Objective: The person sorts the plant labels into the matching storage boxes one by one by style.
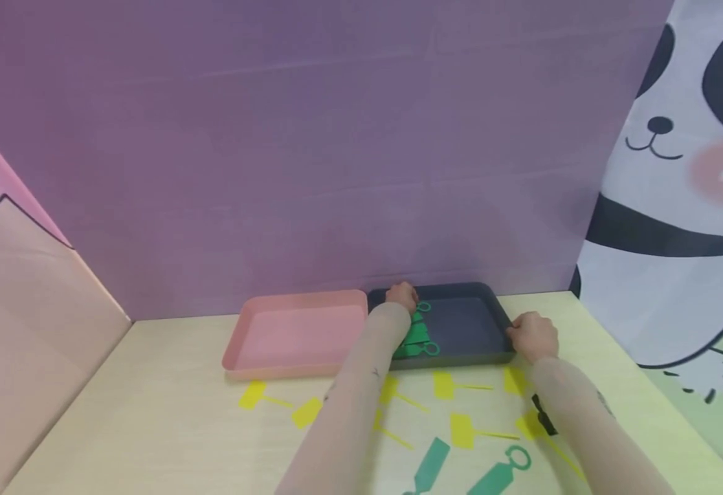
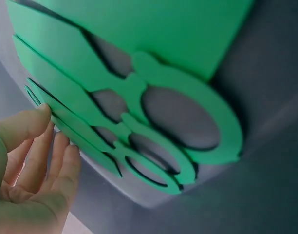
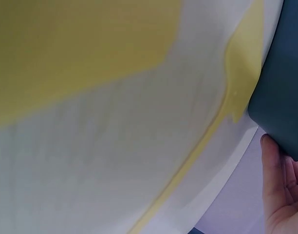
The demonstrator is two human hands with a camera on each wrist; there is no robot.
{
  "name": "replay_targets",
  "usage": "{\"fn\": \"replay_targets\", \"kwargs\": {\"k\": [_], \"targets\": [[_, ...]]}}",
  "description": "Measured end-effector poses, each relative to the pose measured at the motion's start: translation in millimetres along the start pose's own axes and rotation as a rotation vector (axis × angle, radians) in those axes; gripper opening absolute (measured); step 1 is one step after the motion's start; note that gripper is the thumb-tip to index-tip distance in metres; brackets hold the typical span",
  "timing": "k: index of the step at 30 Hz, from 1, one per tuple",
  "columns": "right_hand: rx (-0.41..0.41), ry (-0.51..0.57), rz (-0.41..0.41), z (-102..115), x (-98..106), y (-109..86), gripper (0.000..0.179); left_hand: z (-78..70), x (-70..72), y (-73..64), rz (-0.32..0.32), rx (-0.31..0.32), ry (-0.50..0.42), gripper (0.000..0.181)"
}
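Flat green tags with ring ends (image 1: 418, 334) lie overlapping in the left part of a dark grey tray (image 1: 463, 324). My left hand (image 1: 402, 296) reaches to the tray's far left area. In the left wrist view its thumb and fingers pinch the edge of the outermost green tag (image 2: 78, 134). At the tray's right side, my right hand (image 1: 533, 335) grips the wall near the front corner. The right wrist view shows the thumb against the dark tray corner (image 3: 280, 112), with the other fingers curled and partly out of frame.
A pink tray (image 1: 308, 330) stands against the dark tray's left side. Yellow tags with long thin stems (image 1: 462, 431) lie scattered in front, with green ring-ended tags (image 1: 431, 465) nearer me. A black piece (image 1: 543, 416) lies beside my right forearm. A purple wall (image 1: 337, 172) rises behind.
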State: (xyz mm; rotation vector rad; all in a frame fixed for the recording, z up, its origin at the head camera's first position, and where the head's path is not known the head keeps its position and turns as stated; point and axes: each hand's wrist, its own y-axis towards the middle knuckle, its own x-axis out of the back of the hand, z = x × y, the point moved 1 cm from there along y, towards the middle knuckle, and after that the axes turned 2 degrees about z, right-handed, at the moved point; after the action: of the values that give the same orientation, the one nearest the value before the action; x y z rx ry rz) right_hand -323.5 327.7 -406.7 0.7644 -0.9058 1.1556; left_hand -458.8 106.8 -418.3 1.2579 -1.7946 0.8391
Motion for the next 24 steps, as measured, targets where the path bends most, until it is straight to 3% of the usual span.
{"fn": "replay_targets", "kwargs": {"k": [8,12,18,24], "targets": [[0.002,-0.009,0.009,0.0,-2.3,4.3,0.023,-1.8,3.9,-2.2,0.022,0.033,0.010,0.025],[0.008,-0.026,0.004,-1.4,-3.2,5.8,0.022,-7.9,9.1,-4.9,0.029,0.019,0.036,0.027],[0.030,-0.030,-0.004,-5.2,-1.3,12.2,0.022,-16.4,17.8,-9.1,0.057,0.000,0.006,0.032],[0.038,-0.030,-0.006,-11.9,-2.9,18.3,0.023,-26.8,28.5,-22.0,0.085,-0.041,-0.042,0.034]]}}
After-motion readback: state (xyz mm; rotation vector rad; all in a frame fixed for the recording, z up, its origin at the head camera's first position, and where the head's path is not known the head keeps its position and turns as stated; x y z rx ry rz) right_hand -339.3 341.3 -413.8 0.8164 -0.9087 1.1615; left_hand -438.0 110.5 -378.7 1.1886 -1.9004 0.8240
